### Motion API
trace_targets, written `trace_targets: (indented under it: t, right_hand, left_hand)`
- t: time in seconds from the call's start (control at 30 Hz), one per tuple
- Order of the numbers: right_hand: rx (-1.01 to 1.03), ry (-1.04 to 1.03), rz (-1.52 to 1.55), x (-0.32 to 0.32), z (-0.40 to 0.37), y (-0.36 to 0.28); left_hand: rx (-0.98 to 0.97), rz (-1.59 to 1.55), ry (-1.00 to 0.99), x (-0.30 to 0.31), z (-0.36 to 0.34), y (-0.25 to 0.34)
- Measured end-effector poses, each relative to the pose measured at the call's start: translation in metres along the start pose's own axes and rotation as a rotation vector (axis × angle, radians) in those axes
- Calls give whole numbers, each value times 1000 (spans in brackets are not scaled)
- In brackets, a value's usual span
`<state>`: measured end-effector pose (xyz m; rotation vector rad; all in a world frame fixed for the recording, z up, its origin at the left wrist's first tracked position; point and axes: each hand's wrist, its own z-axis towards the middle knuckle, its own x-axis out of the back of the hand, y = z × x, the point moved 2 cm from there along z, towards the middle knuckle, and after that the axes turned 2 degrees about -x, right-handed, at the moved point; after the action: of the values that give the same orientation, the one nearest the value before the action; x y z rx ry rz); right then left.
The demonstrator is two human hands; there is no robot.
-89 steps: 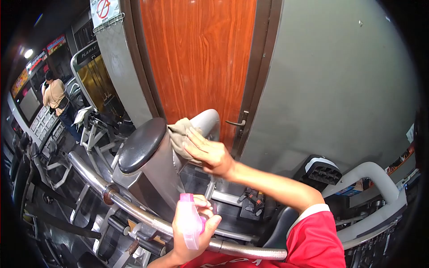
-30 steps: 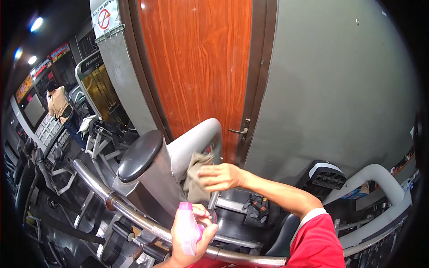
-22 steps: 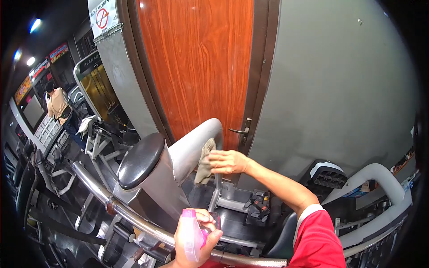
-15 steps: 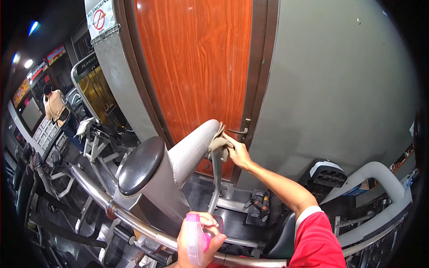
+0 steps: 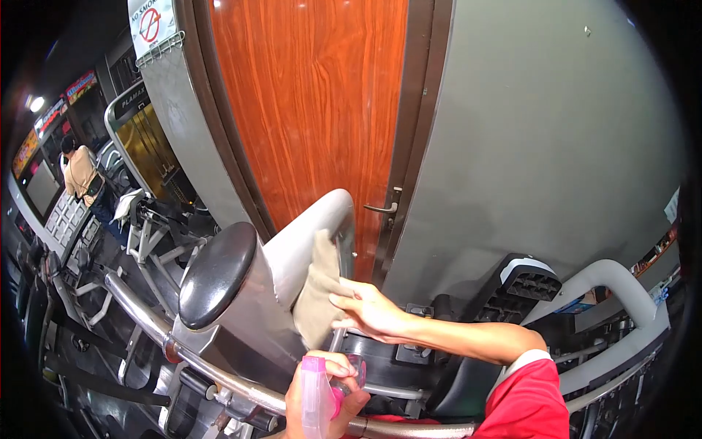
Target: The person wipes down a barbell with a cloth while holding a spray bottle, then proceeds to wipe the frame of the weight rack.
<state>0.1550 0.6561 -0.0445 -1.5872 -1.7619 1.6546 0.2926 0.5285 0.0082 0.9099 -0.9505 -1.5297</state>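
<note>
My right hand point(image 5: 369, 312) grips a beige cloth point(image 5: 319, 296), its fingers pressing the fabric against the grey frame point(image 5: 301, 233) of an exercise machine. The cloth hangs along the side of the bent tube. Lower down, my left hand point(image 5: 327, 399) is wrapped round a spray bottle point(image 5: 316, 395) with a pink and clear head; the hand hides much of the bottle. Beside the frame sits the machine's round black pad point(image 5: 219, 276), left of the cloth. A curved metal rail point(image 5: 241, 389) runs in front, close to my left hand.
Behind the machine stands a reddish wooden door point(image 5: 311, 102) with a metal handle point(image 5: 382, 209). A grey wall point(image 5: 541, 146) is at right, with more gym equipment point(image 5: 621, 293) below it. Far left, a person point(image 5: 84, 175) stands among other machines.
My right hand has moved the cloth down and toward me, from the top end of the grey tube to its lower side. My left hand still holds the spray bottle, almost unmoved.
</note>
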Motion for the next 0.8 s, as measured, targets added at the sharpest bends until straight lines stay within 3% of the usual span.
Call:
trace_targets:
  t: [0.07, 0.2, 0.27, 0.33, 0.37, 0.4, 0.47, 0.53, 0.6, 0.67, 0.73, 0.8]
  right_hand:
    - [-17, -170, 107, -2, -22, -21]
    - [117, 21, 212, 23, -9, -49]
    - [315, 296, 58, 38, 12, -58]
    - [547, 406, -98, 49, 43, -56]
    - [542, 646, -431, 41, 47, -59]
    - [501, 525, -766, 56, 66, -55]
    - [1236, 430, -1303, 78, 104, -31]
    - [1272, 377, -1261, 86, 115, -39]
    - [1472, 364, -1441, 107, 131, -43]
    - [1325, 456, -1443, 108, 132, -57]
    - [1076, 604, -1261, 130, 163, -61]
    - [722, 562, -1026, 164, 192, -62]
  left_hand:
    - [3, -3, 11, 0, -2, -1]
    - [-28, 57, 16, -1, 0, 4]
    - [-42, 68, 22, -2, 0, 4]
    - [-61, 79, 31, -4, 0, 3]
    - [-53, 51, 31, -7, 0, 5]
    - [-38, 24, 27, -9, -1, 8]
    - [18, 103, -4, -7, 3, 23]
    - [49, 58, 10, -8, 5, 24]
    - [22, 64, 15, -4, 0, 10]
    - [-6, 64, 9, -6, 4, 14]
    - [98, 85, -26, -8, 6, 26]
    - [158, 13, 13, -11, 3, 27]
